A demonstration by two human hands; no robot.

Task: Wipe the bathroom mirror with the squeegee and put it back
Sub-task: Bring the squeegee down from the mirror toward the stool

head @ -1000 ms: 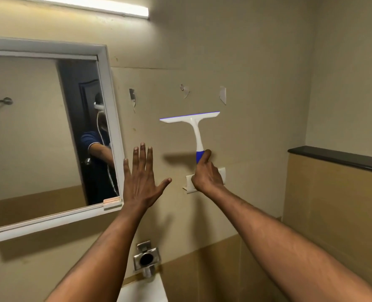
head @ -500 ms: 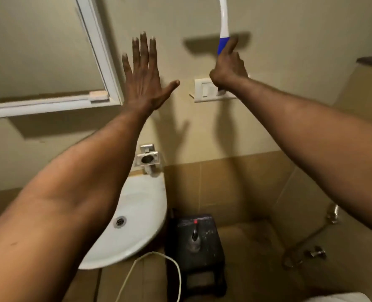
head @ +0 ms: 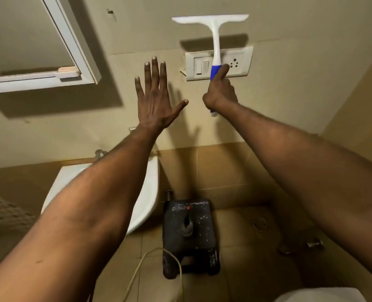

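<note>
Nothing to read here: no lettering, brand or number shows on the squeegee point(head: 216, 46), none on the switch plate point(head: 235, 64), and the pale specks on the dark stool point(head: 189, 234) are too blurred to make out.

Squeegee held upright beside the mirror, seen from the head camera

The squeegee point(head: 215, 46) is gripped by its blue handle in the right hand point(head: 221, 92), blade uppermost, in front of a white switch plate point(head: 239, 64). The left hand point(head: 156, 101) is held open with fingers spread, between the mirror point(head: 34, 40) corner and the squeegee. Below, a white basin point(head: 150, 192) and a dark stool point(head: 189, 236) are seen.
</note>
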